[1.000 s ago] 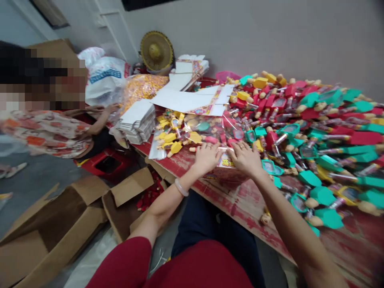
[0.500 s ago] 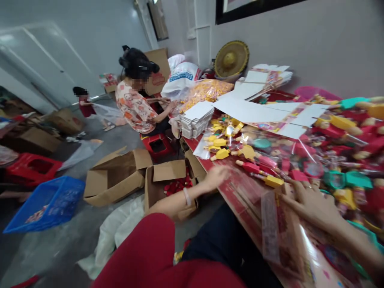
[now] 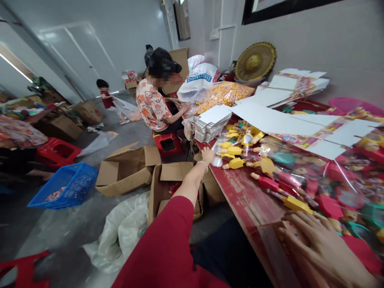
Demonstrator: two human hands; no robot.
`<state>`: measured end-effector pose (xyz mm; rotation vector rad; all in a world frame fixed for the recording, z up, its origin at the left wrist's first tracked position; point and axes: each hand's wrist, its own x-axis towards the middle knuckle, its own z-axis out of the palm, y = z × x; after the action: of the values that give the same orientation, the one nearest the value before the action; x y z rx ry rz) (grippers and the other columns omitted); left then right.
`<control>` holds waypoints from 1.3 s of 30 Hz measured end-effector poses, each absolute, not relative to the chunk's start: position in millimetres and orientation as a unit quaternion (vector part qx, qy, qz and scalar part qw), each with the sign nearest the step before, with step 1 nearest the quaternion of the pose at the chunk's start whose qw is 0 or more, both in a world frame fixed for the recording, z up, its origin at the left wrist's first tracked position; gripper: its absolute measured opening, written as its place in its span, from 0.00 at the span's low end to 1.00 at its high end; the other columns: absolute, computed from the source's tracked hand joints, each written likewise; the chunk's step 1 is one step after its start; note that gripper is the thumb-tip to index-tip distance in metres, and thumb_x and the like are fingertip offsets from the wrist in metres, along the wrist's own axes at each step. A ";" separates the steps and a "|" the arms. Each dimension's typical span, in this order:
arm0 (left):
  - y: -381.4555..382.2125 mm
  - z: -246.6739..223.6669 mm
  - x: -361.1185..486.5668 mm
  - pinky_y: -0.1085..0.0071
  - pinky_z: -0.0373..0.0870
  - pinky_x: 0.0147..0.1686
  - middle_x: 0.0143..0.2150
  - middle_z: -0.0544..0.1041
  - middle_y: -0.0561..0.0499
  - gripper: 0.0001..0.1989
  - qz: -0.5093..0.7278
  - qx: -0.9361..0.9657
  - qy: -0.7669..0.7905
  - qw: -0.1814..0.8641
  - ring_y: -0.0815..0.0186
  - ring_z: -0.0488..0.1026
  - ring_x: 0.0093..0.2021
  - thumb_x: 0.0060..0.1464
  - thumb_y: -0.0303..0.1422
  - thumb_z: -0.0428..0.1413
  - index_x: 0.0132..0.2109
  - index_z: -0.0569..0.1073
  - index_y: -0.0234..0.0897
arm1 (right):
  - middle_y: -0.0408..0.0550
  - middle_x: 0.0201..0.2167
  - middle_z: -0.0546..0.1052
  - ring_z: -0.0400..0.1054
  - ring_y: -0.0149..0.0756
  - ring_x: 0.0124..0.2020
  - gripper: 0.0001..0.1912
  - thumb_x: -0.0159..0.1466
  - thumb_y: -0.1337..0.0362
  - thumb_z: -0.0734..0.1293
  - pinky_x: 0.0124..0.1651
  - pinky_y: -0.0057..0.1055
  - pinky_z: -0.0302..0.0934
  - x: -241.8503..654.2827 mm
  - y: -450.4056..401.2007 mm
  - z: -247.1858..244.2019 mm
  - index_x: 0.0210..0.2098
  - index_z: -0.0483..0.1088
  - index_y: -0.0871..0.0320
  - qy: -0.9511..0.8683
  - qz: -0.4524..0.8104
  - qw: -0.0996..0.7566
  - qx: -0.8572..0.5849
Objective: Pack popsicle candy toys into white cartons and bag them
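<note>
My left hand (image 3: 207, 156) reaches out over the table's near edge, fingers pointing away from me. It is beside a clear plastic piece (image 3: 217, 157) and just below a stack of white folded cards (image 3: 211, 122). The fingers look slightly spread, with nothing visible in them. Closer to my body, my right hand (image 3: 318, 240) lies with fingers stretched over a clear-windowed package (image 3: 277, 244) at the table edge. Around the hands lie yellow toy pieces with peg ends (image 3: 235, 163), plus red and green ones, some under clear film.
Flat white printed cartons (image 3: 279, 116) lie across the red table (image 3: 237, 188). Open cardboard boxes (image 3: 129, 168), a blue crate (image 3: 64, 186) and a pale sack (image 3: 120, 236) are on the floor. A co-worker (image 3: 154, 100) sits at the table's far end; a small person (image 3: 108, 100) stands behind.
My left hand has moved forward along the table edge to near the white card stack. My right hand stays over the package. The view has turned a little left.
</note>
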<state>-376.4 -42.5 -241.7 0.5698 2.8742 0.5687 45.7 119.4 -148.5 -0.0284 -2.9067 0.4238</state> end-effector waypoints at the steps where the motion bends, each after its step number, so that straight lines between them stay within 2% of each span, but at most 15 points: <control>1: -42.8 -242.1 -376.7 0.56 0.55 0.66 0.65 0.68 0.31 0.20 0.184 0.184 0.962 0.080 0.50 0.59 0.67 0.67 0.36 0.50 0.59 0.74 0.28 | 0.51 0.45 0.83 0.76 0.54 0.47 0.19 0.67 0.43 0.61 0.49 0.50 0.64 46.2 119.5 -149.4 0.41 0.79 0.44 -0.985 0.142 0.101 -0.011; 5: -49.5 -244.7 -369.7 0.54 0.62 0.63 0.66 0.66 0.24 0.29 0.161 0.137 0.975 0.075 0.46 0.62 0.67 0.68 0.44 0.49 0.64 0.66 0.22 | 0.50 0.46 0.82 0.76 0.52 0.47 0.20 0.68 0.42 0.61 0.48 0.47 0.65 45.8 117.1 -149.8 0.43 0.79 0.44 -0.987 0.118 0.106 -0.008; 8: -51.8 -241.8 -365.3 0.58 0.65 0.61 0.63 0.69 0.24 0.26 0.141 0.129 0.978 0.079 0.48 0.66 0.66 0.68 0.39 0.51 0.63 0.68 0.21 | 0.49 0.45 0.82 0.76 0.50 0.47 0.19 0.69 0.44 0.61 0.47 0.45 0.65 43.8 114.1 -145.3 0.42 0.79 0.45 -0.988 0.110 0.106 -0.002; 11: -48.8 -229.4 -366.8 0.60 0.70 0.58 0.58 0.74 0.30 0.20 0.118 0.149 0.977 0.092 0.53 0.72 0.61 0.68 0.36 0.54 0.60 0.72 0.26 | 0.49 0.45 0.82 0.75 0.50 0.48 0.17 0.69 0.46 0.62 0.51 0.48 0.64 41.7 111.2 -137.7 0.42 0.78 0.47 -0.989 0.114 0.095 0.013; 15: -42.8 -200.8 -371.0 0.53 0.76 0.54 0.58 0.74 0.41 0.21 0.077 0.195 0.973 0.099 0.56 0.75 0.55 0.65 0.41 0.59 0.59 0.72 0.34 | 0.49 0.44 0.81 0.75 0.48 0.49 0.13 0.69 0.50 0.64 0.60 0.54 0.60 39.2 109.8 -129.3 0.41 0.77 0.49 -0.987 0.132 0.073 0.057; 22: -24.4 -108.8 -381.5 0.54 0.75 0.54 0.57 0.75 0.39 0.20 0.037 0.275 0.958 0.073 0.56 0.76 0.55 0.66 0.39 0.58 0.58 0.73 0.31 | 0.51 0.39 0.79 0.74 0.45 0.44 0.15 0.71 0.50 0.62 0.54 0.48 0.67 36.4 105.3 -124.4 0.38 0.76 0.51 -0.975 0.199 0.079 0.060; 25: 0.7 -48.2 -381.9 0.62 0.72 0.55 0.56 0.78 0.31 0.17 0.038 0.339 0.939 0.051 0.53 0.76 0.57 0.68 0.32 0.53 0.56 0.76 0.24 | 0.53 0.40 0.80 0.75 0.47 0.45 0.16 0.71 0.51 0.62 0.57 0.51 0.67 37.2 103.7 -128.5 0.39 0.77 0.52 -0.974 0.210 0.084 0.031; 27: 23.8 -8.6 -367.0 0.67 0.69 0.53 0.55 0.78 0.28 0.19 0.045 0.394 0.917 0.036 0.53 0.76 0.57 0.69 0.31 0.48 0.56 0.76 0.21 | 0.56 0.47 0.80 0.75 0.50 0.51 0.16 0.70 0.51 0.62 0.60 0.53 0.66 35.5 103.0 -129.1 0.45 0.77 0.53 -0.970 0.225 0.094 -0.007; 29: 46.9 23.9 -333.2 0.70 0.69 0.50 0.51 0.81 0.30 0.23 0.048 0.452 0.890 0.036 0.56 0.78 0.53 0.71 0.35 0.45 0.53 0.78 0.21 | 0.61 0.58 0.75 0.70 0.54 0.60 0.23 0.69 0.50 0.64 0.63 0.54 0.64 29.5 100.2 -121.8 0.58 0.71 0.54 -0.954 0.257 0.135 -0.071; 31: 64.3 47.7 -282.4 0.70 0.69 0.45 0.41 0.83 0.34 0.24 0.051 0.530 0.845 0.057 0.59 0.79 0.43 0.69 0.39 0.47 0.46 0.81 0.22 | 0.65 0.70 0.63 0.60 0.56 0.69 0.39 0.66 0.47 0.67 0.68 0.56 0.59 18.9 95.0 -103.0 0.70 0.56 0.56 -0.919 0.302 0.210 -0.140; 33: 71.9 65.0 -224.9 0.69 0.69 0.41 0.32 0.81 0.39 0.23 0.069 0.639 0.762 0.086 0.62 0.77 0.34 0.67 0.40 0.48 0.42 0.81 0.24 | 0.68 0.75 0.53 0.52 0.54 0.74 0.53 0.63 0.47 0.71 0.71 0.54 0.54 7.5 89.6 -75.3 0.75 0.39 0.59 -0.864 0.358 0.303 -0.185; 34: 71.9 72.2 -198.5 0.69 0.68 0.39 0.30 0.80 0.41 0.23 0.085 0.687 0.714 0.101 0.63 0.75 0.32 0.67 0.40 0.48 0.41 0.81 0.25 | 0.69 0.75 0.52 0.52 0.52 0.74 0.57 0.62 0.48 0.72 0.72 0.53 0.53 3.6 88.0 -60.5 0.75 0.35 0.60 -0.830 0.387 0.351 -0.194; 36: 66.7 84.3 -158.1 0.69 0.67 0.38 0.30 0.79 0.44 0.22 0.113 0.759 0.625 0.145 0.65 0.73 0.30 0.66 0.41 0.49 0.41 0.81 0.28 | 0.68 0.73 0.57 0.57 0.50 0.71 0.52 0.63 0.54 0.72 0.71 0.50 0.54 4.6 88.5 -34.4 0.74 0.39 0.61 -0.776 0.403 0.434 -0.217; 39: 55.4 90.2 -133.9 0.69 0.67 0.39 0.37 0.81 0.45 0.19 0.128 0.814 0.521 0.222 0.65 0.74 0.36 0.60 0.44 0.56 0.44 0.81 0.32 | 0.61 0.62 0.73 0.72 0.48 0.56 0.35 0.61 0.59 0.69 0.60 0.45 0.67 34.5 97.1 -15.9 0.66 0.62 0.61 -0.727 0.384 0.493 -0.285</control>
<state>-133.9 55.4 90.2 2.2492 1.4388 0.3532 34.5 97.1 -15.9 -0.6915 -1.7642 0.9316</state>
